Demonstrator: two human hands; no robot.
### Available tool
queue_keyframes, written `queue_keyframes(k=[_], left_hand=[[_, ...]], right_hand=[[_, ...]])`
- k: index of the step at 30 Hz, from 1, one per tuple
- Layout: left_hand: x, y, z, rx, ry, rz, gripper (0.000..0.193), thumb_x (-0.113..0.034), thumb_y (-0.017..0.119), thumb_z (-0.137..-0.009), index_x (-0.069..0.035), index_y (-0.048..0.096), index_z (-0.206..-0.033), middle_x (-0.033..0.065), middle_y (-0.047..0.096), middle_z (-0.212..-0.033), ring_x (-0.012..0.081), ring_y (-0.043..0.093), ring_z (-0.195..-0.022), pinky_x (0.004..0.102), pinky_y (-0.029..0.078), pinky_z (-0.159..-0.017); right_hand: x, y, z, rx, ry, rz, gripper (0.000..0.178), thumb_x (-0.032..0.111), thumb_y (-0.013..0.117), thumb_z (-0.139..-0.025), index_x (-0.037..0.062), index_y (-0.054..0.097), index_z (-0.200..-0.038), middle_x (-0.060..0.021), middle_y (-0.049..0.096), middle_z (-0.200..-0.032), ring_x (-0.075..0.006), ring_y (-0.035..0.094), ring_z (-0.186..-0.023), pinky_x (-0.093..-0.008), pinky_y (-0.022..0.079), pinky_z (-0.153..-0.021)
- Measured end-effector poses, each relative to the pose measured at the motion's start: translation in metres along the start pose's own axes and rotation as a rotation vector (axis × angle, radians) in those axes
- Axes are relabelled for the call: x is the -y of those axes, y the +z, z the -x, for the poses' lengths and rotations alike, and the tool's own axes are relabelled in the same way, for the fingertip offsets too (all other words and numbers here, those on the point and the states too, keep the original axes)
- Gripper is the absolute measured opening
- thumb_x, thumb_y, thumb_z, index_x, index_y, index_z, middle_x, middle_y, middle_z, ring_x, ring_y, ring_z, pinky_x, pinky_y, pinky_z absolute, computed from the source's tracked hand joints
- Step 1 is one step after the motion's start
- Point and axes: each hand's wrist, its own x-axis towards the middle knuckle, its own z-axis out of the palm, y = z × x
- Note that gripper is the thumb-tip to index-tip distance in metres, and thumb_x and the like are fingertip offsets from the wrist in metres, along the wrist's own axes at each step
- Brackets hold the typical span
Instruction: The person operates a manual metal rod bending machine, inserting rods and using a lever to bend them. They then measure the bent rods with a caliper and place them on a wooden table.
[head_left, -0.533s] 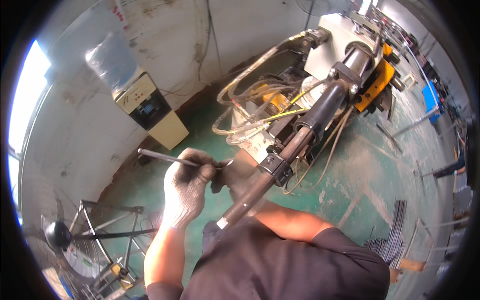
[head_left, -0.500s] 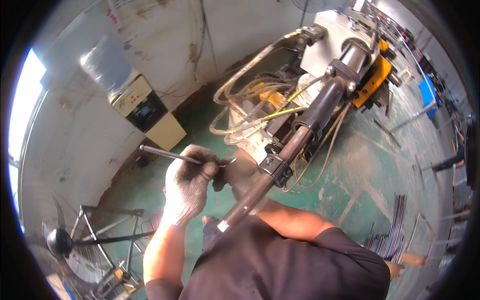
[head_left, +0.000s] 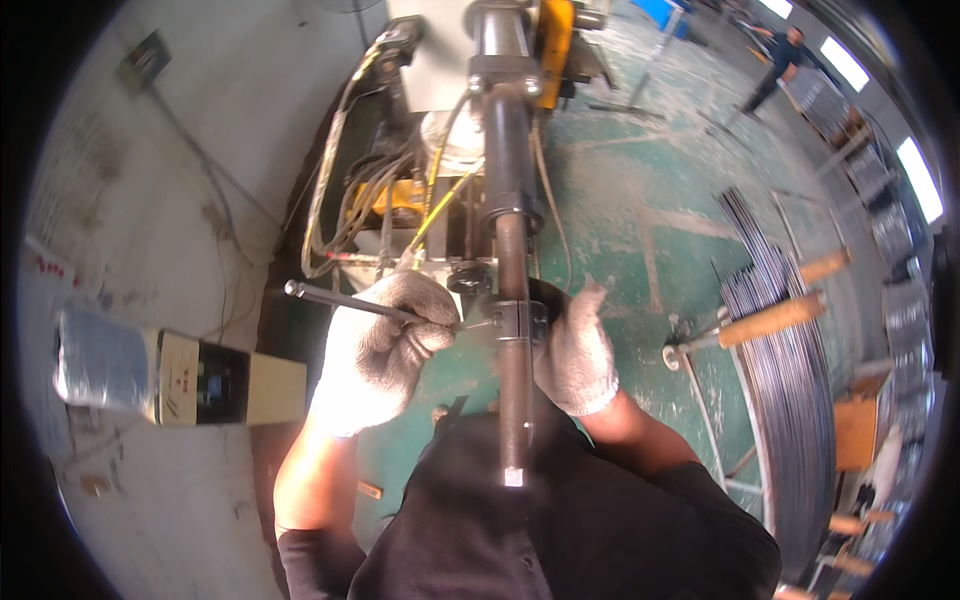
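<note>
My gloved left hand [head_left: 385, 330] is closed round a hex key [head_left: 335, 299]. Its long end sticks out to the left, and its thin tip meets the left side of a black clamp collar [head_left: 521, 322]. That collar sits around a brown steel rod [head_left: 514, 400], which runs from a black cylinder [head_left: 508, 150] down toward my body. At the collar's right side is my gloved right hand [head_left: 578, 350]. Its fingers curl against and behind the collar, partly hidden, while the thumb stands up away from it.
Hoses and cables [head_left: 385, 170] run left of the cylinder, by a yellow part [head_left: 400, 203]. A water dispenser [head_left: 225, 383] stands along the left wall. At right, long thin metal rods [head_left: 790, 400] lie on a rack. Another person [head_left: 783, 62] stands far right.
My view has turned right, so the rod now runs straight toward me. The hex key's tip has come to the collar. My right hand, blurred before, is now at the collar's right side.
</note>
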Motion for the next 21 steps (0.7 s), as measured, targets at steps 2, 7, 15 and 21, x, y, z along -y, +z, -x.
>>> queue_keyframes(k=[2, 7, 15, 21], left_hand=[[-0.001, -0.004, -0.008, 0.05, 0.06, 0.013, 0.019, -0.011, 0.079, -0.098, 0.003, 0.066, -0.096, 0.0117, 0.07, -0.091, 0.0235, 0.067, -0.085, 0.0357, 0.056, -0.079], [-0.001, -0.006, -0.018, 0.166, 0.209, -0.095, 0.009, 0.001, 0.074, -0.089, 0.002, 0.065, -0.092, 0.0133, 0.069, -0.088, 0.0282, 0.069, -0.08, 0.0377, 0.056, -0.072], [-0.009, -0.014, -0.041, 0.286, 0.543, -0.346, 0.016, 0.003, 0.071, -0.074, -0.004, 0.067, -0.088, 0.0131, 0.07, -0.087, 0.0361, 0.071, -0.08, 0.0426, 0.058, -0.07], [-0.012, -0.008, -0.03, 0.271, 0.655, -0.331, 0.016, 0.003, 0.072, -0.077, -0.002, 0.068, -0.091, 0.013, 0.069, -0.087, 0.0342, 0.071, -0.079, 0.0421, 0.057, -0.07]], right_hand=[[-0.001, 0.013, 0.005, -0.016, 0.012, -0.032, 0.091, 0.078, 0.038, -0.103, 0.0012, 0.052, -0.15, -0.0158, 0.07, -0.135, -0.0295, 0.072, -0.118, -0.0497, 0.061, -0.091], [-0.011, 0.032, 0.007, -0.159, -0.055, -0.05, 0.075, 0.069, 0.042, -0.109, 0.0023, 0.058, -0.14, -0.0127, 0.075, -0.109, -0.0247, 0.075, -0.091, -0.0414, 0.063, -0.075], [-0.017, 0.04, 0.007, -0.321, -0.146, 0.064, 0.068, 0.063, 0.04, -0.113, 0.0004, 0.064, -0.129, -0.0132, 0.075, -0.101, -0.0232, 0.074, -0.076, -0.0355, 0.063, -0.062], [-0.025, 0.044, 0.005, -0.375, -0.267, 0.241, 0.066, 0.06, 0.037, -0.115, 0.0009, 0.063, -0.13, -0.0117, 0.073, -0.096, -0.0215, 0.074, -0.074, -0.0318, 0.063, -0.06]])
